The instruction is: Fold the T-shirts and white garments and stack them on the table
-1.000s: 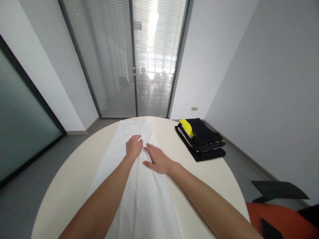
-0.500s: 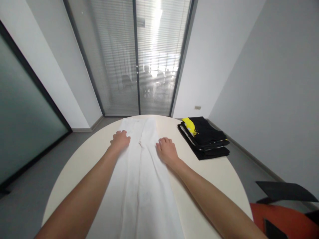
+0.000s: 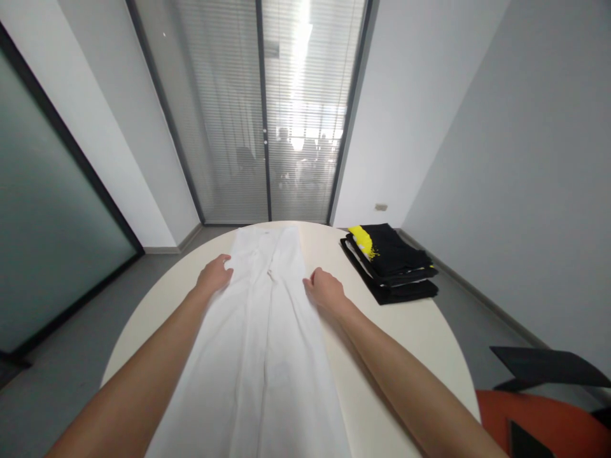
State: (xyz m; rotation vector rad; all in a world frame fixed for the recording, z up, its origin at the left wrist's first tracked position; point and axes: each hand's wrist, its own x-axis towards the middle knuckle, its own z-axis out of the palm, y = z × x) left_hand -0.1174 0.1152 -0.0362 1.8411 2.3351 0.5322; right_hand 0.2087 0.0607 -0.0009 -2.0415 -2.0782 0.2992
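A long white garment, which looks like a pair of trousers (image 3: 286, 356), lies lengthwise over the table from the far edge to the near side. A seam runs down its middle, with a small pucker near the far part. My left hand (image 3: 214, 276) is closed at the left edge of the cloth, thumb and fingers pinching it. On the opposite edge, my right hand (image 3: 325, 290) is curled shut with its fingertips at the fabric. The near end of the garment runs out of view.
The round cream table (image 3: 405, 356) carries a stack of folded black clothes (image 3: 396, 261), the top one with a yellow print, at the right. An orange and black chair (image 3: 534, 413) stands at the lower right. Beyond the table are a glass partition with blinds (image 3: 229, 127) and white walls.
My left hand has slid left from on top of the cloth to its edge, and its fingers have closed there. My right hand's fingers have curled in at the right edge.
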